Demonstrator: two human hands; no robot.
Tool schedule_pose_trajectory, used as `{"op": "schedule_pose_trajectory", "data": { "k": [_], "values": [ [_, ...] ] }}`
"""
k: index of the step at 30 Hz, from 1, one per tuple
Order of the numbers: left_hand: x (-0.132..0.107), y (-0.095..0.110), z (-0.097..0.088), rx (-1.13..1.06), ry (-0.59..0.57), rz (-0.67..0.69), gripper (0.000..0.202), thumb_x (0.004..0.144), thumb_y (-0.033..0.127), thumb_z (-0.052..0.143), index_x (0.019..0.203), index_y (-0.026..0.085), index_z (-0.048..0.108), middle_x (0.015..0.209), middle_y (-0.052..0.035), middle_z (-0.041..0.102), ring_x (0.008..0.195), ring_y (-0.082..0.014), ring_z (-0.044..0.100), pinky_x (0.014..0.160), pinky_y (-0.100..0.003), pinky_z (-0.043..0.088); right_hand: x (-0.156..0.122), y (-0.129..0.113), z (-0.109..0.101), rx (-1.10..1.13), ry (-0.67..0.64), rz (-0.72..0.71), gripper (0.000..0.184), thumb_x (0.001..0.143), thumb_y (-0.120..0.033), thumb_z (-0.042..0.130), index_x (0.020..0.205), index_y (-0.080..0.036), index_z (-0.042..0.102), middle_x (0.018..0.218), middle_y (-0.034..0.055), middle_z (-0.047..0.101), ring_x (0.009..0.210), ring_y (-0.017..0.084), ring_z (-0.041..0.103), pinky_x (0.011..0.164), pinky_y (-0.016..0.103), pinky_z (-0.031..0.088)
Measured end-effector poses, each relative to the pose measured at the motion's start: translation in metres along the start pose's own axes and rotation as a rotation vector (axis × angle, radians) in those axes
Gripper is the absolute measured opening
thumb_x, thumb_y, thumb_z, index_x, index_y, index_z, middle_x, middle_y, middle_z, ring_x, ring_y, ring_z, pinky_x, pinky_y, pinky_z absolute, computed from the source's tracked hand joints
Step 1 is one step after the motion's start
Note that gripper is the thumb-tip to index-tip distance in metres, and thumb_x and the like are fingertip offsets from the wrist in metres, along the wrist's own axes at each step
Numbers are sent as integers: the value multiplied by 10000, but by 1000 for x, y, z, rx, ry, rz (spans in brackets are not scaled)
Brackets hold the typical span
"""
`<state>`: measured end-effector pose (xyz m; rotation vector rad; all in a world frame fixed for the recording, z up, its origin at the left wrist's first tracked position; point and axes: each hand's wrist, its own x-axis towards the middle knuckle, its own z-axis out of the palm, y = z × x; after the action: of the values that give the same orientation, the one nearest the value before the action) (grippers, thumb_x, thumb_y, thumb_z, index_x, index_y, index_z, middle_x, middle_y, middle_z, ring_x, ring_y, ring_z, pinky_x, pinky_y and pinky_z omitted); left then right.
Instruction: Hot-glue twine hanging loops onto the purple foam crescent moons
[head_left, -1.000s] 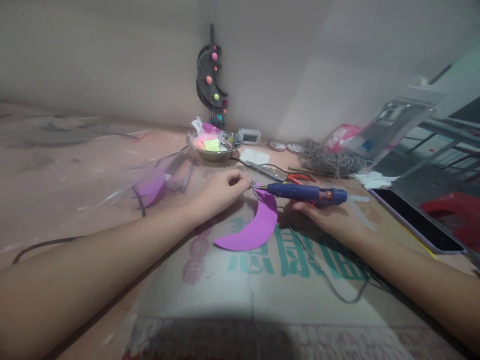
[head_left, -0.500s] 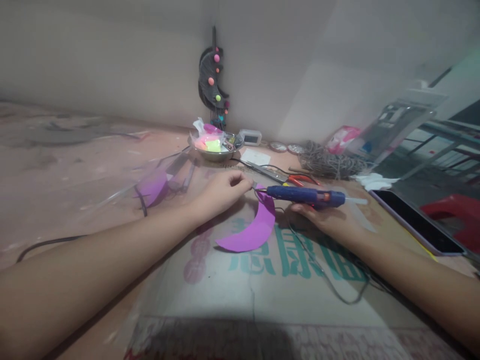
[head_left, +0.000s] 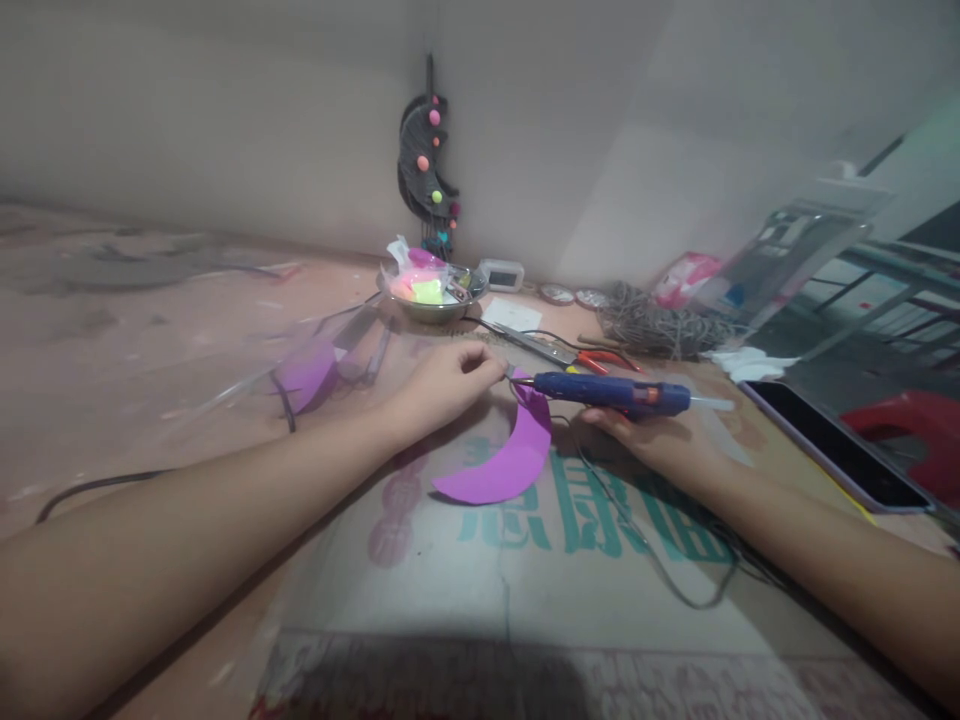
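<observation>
A purple crescent-shaped cutout (head_left: pixel 517 460) lies on the printed board, its upper tip close to the fingers of my left hand (head_left: pixel 454 385). That hand is closed in a pinch on a bit of grey cord (head_left: pixel 690 603) at this tip; the rest of the cord trails right and loops over the board. My right hand (head_left: pixel 660 435) is wrapped round a blue glue gun (head_left: pixel 600 390), its handle mostly hidden by the hand. The gun's metal nozzle meets the crescent's upper end. A clear glue stick (head_left: pixel 712 403) pokes out of its back.
Behind are scissors (head_left: pixel 532 345), red-handled pliers (head_left: pixel 604 358), a metal bowl (head_left: pixel 431 310) of colourful packets and a cord bundle (head_left: pixel 660 325). A phone (head_left: pixel 832 440) lies right. Another purple piece (head_left: pixel 307 378) is left. A decorated dark crescent (head_left: pixel 424 155) hangs on the wall.
</observation>
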<state>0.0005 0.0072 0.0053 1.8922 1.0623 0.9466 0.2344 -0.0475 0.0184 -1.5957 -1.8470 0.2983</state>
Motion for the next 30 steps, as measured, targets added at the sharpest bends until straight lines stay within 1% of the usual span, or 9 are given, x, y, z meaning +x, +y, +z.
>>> {"op": "schedule_pose_trajectory", "data": {
  "k": [3,9,13,15,19,22,24,28,30],
  "values": [
    [1,-1,0,1,-4,0,283,835,373,498,634,173,496,651,23,520,665,-136,488,632,-250,353,0,2,0,-59,56,28,190,637,-425,731,732,-283,647,766,54,697,852,309,670,754,444,562],
    [0,1,0,8,-12,-13,281,840,377,497,651,171,522,675,19,549,697,-146,511,655,-253,360,0,4,2,-59,74,6,202,629,-428,738,733,-279,648,777,50,703,852,303,677,750,440,573],
    [0,2,0,7,-7,-19,281,836,377,505,647,171,531,666,19,545,684,-144,505,651,-254,359,1,4,2,-41,40,8,174,638,-388,752,728,-279,651,771,56,708,893,316,673,765,438,568],
    [0,2,0,0,-9,-23,279,836,378,506,652,172,536,670,18,546,687,-144,506,654,-255,361,0,2,2,-29,35,4,179,639,-396,750,728,-276,652,783,58,709,911,322,668,773,444,565],
    [0,1,0,-11,-12,-25,281,842,385,503,658,174,530,678,20,548,678,-138,501,649,-253,359,0,0,2,-50,93,28,218,617,-437,737,721,-262,658,798,66,707,916,335,664,772,465,564],
    [-1,1,0,-8,-12,-28,278,842,380,504,654,175,518,658,26,533,640,-128,482,634,-252,354,0,2,2,-117,120,67,217,616,-426,743,722,-259,655,805,80,703,945,357,658,798,494,551],
    [-1,1,0,-1,-11,-25,275,840,372,504,648,175,511,648,28,526,627,-125,475,631,-252,354,-1,5,1,-142,131,58,210,625,-425,744,732,-270,652,804,70,703,945,351,659,810,498,545],
    [0,1,0,-3,-9,-13,283,836,376,504,639,173,505,655,23,533,648,-132,487,628,-250,358,0,10,2,-170,159,-3,222,637,-457,740,761,-297,648,794,37,708,900,307,666,798,452,550],
    [0,0,0,-5,-12,-9,280,836,379,500,648,172,516,654,20,539,641,-133,487,617,-249,359,0,11,2,-191,165,-9,246,639,-480,734,778,-295,649,798,37,709,883,301,667,794,444,548]
  ]
}}
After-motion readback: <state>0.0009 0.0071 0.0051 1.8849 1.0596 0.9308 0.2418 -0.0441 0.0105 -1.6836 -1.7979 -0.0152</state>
